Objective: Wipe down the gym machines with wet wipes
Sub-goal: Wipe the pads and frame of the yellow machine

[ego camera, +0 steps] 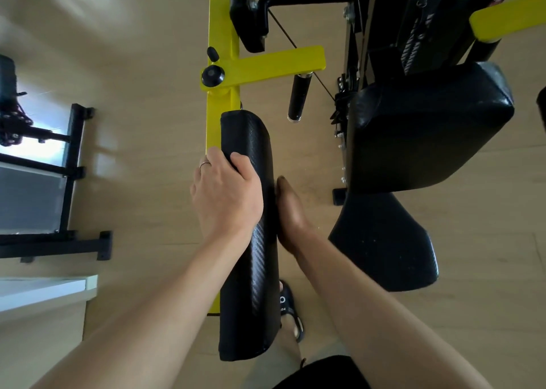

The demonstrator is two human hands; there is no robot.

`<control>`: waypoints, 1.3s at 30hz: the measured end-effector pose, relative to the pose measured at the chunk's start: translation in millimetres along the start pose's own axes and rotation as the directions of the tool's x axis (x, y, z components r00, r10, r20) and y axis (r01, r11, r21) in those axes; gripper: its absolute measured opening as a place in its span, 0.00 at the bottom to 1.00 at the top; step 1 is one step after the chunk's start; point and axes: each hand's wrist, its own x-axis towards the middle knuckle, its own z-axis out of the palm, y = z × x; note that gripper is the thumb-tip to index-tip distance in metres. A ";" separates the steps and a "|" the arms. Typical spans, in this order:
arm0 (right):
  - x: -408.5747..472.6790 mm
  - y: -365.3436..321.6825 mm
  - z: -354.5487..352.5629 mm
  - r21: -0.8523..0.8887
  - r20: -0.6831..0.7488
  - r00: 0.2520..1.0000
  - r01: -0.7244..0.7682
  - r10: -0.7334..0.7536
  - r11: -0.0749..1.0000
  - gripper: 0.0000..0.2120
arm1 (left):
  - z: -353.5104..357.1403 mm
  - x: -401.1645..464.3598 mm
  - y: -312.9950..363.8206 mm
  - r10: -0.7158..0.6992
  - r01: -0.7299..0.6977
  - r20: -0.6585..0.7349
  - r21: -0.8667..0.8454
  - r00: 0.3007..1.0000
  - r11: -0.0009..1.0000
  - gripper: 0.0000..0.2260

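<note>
Your left hand (226, 195) grips the long black padded arm cushion (251, 240) with its carbon-weave vinyl skin, thumb over the top face and fingers (208, 159) curled round its left edge, against the yellow steel frame bar (213, 122). Your right hand (291, 214) lies pressed along the cushion's right side, in shadow; you cannot tell how its fingers are set or whether a wet wipe sits beneath them. To the right stands the machine's black padded seat (428, 128). A black sandal (288, 306) shows on the wooden floor (141, 93) below.
</note>
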 end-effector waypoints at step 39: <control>-93.5 117.6 -20.0 0.454 -0.036 0.912 -0.348 0.408 0.820 0.30 | 3.4 0.0 -4.0 -0.034 0.035 0.010 -0.149 0.999 0.988 0.17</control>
